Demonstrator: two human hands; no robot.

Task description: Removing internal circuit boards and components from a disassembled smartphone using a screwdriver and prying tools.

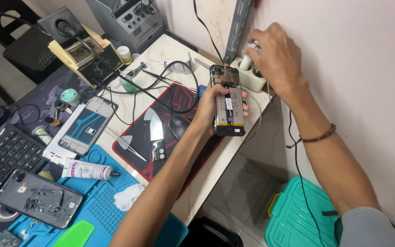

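Hands work apart at the table's far edge: the left hand (213,103) is clamped around an opened phone (227,101), its battery and circuit board facing up, while the right hand (275,57) pinches a white plug (248,59) at the cream power strip (248,75) against the wall. Just left of the phone lie a mouse (178,126) on a red-and-black pad (170,98), and farther left a phone frame (87,124) and glue tube (88,170).

A small phone repair workbench. Left of the hand gripping an opened phone (227,100) lie a soldering station (88,57), a blue repair mat (99,201), a glue tube (88,170), tweezers (126,145), a removed back cover (37,197) and a phone frame (88,124); just beyond it, a power strip (248,75).
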